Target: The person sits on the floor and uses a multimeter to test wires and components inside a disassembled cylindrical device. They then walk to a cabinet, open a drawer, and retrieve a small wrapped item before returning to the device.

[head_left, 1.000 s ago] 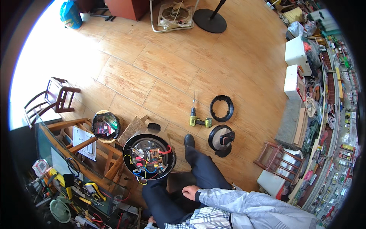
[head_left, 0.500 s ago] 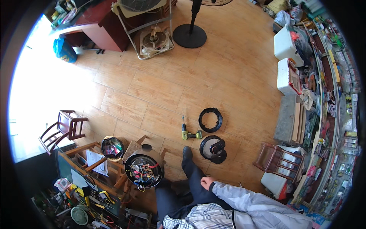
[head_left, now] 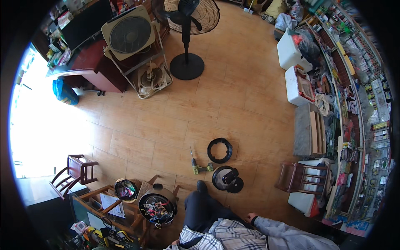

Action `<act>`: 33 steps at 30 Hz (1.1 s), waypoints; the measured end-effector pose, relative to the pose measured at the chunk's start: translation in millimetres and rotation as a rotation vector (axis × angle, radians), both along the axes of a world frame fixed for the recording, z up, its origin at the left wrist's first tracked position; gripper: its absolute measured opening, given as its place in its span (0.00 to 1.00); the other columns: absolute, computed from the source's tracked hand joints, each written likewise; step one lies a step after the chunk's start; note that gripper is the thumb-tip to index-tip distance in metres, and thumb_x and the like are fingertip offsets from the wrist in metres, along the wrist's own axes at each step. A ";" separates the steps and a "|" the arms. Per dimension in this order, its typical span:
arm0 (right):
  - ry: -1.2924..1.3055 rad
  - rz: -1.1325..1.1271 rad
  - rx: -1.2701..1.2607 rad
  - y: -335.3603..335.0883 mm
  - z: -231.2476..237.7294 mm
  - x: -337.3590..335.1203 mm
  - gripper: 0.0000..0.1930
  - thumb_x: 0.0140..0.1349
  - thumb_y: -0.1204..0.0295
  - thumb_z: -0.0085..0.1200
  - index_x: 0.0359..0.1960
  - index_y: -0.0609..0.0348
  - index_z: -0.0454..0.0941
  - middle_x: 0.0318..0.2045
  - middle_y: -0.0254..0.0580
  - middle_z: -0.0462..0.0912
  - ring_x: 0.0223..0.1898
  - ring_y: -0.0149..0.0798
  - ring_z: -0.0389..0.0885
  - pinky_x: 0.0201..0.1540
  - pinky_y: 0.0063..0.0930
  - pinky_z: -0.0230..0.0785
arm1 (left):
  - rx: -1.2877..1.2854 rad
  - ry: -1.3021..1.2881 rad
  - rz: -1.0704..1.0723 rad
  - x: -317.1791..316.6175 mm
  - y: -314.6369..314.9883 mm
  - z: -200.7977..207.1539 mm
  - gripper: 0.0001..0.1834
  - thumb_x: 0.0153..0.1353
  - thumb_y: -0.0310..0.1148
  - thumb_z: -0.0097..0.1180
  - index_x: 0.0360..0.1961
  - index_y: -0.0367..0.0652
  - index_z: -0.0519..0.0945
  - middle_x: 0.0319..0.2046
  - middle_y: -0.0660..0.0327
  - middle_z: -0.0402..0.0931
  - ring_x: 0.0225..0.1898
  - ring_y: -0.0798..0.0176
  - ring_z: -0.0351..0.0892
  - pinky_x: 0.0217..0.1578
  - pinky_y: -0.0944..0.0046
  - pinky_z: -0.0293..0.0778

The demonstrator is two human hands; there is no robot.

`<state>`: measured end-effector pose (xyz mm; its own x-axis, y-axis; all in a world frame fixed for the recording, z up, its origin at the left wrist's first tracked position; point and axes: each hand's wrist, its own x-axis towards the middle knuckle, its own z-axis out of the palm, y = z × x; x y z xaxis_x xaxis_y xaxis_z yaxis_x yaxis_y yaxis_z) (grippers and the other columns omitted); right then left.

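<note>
At the bottom edge of the frame, right of centre, the right hand [head_left: 250, 217] is being rested on the dark-trousered knee [head_left: 208, 210], its grey sleeve [head_left: 287, 235] running off to the lower right; the fingers are too small in this view for open or curled to be told. At the lower centre, beside the plaid shirt [head_left: 216, 237], only a sliver of the left hand [head_left: 177, 242] is being shown, and its fingers cannot be made out either. Nothing is being held by either hand, as far as can be seen.

Nearest the left hand, in the lower left-centre, an opened round appliance base [head_left: 157, 206] is being displayed on a wooden stool, its coloured wiring exposed (red, yellow and white strands showing). Just left of it a smaller round bowl-like part [head_left: 126, 190] is lying.

On the tiled floor, just above the knee, a yellow-green cordless drill [head_left: 199, 167] is lying, with a black ring [head_left: 219, 150] up to its right and a round black lid [head_left: 227, 178] directly below that ring. A pedestal fan [head_left: 187, 25] is being seen at the upper centre, a box fan [head_left: 128, 32] to its left.
</note>
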<state>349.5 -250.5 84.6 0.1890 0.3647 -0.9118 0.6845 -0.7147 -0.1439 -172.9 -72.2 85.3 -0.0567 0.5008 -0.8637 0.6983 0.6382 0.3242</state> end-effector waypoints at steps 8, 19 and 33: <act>0.050 -0.281 0.092 127.1 12.0 35.3 0.13 0.70 0.65 0.61 0.39 0.64 0.89 0.29 0.48 0.89 0.29 0.41 0.90 0.35 0.39 0.83 | 0.002 -0.059 -0.090 8.4 60.1 -10.8 0.26 0.69 0.55 0.49 0.43 0.45 0.90 0.43 0.49 0.89 0.46 0.49 0.87 0.52 0.52 0.82; 0.159 -0.350 0.598 417.9 22.9 94.5 0.09 0.70 0.67 0.62 0.43 0.60 0.86 0.27 0.39 0.88 0.26 0.32 0.87 0.32 0.31 0.80 | 0.023 -0.146 -0.284 110.9 301.9 -66.6 0.28 0.68 0.57 0.49 0.39 0.44 0.91 0.41 0.49 0.89 0.43 0.48 0.88 0.50 0.52 0.83; 0.015 -0.804 0.270 564.2 84.2 288.8 0.12 0.71 0.66 0.58 0.44 0.64 0.86 0.28 0.44 0.89 0.27 0.37 0.89 0.34 0.35 0.84 | 0.154 -0.050 -0.537 289.4 585.4 -58.7 0.23 0.58 0.55 0.59 0.33 0.47 0.93 0.37 0.51 0.91 0.39 0.51 0.91 0.46 0.52 0.85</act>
